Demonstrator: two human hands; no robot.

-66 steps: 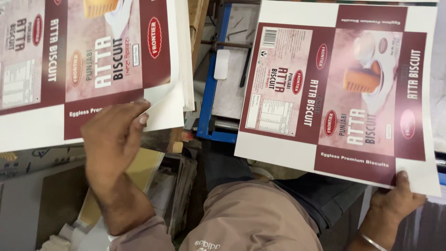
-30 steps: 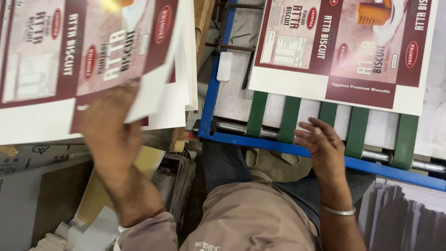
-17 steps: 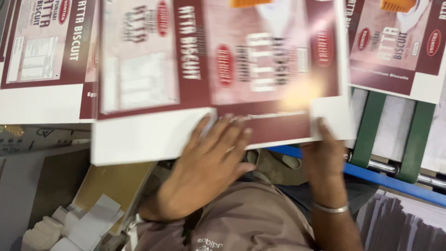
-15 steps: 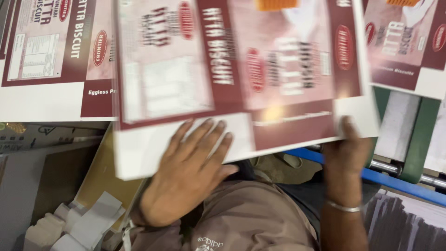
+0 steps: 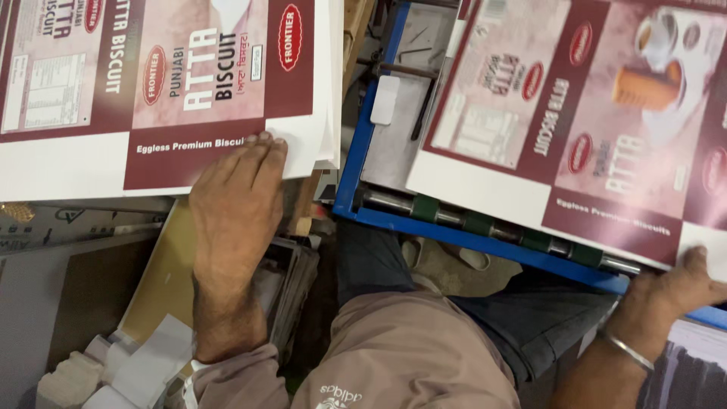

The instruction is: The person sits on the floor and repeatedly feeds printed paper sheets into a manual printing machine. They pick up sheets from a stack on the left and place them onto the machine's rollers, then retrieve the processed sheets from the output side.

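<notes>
A stack of printed carton sheets (image 5: 151, 91), maroon and pink with white margins, lies at the upper left. My left hand (image 5: 235, 201) lies palm down with its fingertips on the stack's front right corner; the thumb is hidden, so a grip cannot be judged. A single printed sheet (image 5: 575, 121) of the same kind lies slanted on the blue-framed machine table (image 5: 356, 182) at the right, over a roller bar with green rings (image 5: 485, 223). My right hand (image 5: 674, 291), a metal bangle on its wrist, holds that sheet's near right corner with the thumb on the white margin.
My lap in a grey-pink shirt (image 5: 401, 356) and dark trousers fills the lower middle. Brown board (image 5: 163, 273) and white paper offcuts (image 5: 136, 367) lie low on the left. A small white block (image 5: 385, 100) sits on the machine's grey plate.
Both hands carried a sheet from the left stack across to the machine table. My left hand has gone back to the stack's corner; my right hand stays on the laid sheet.
</notes>
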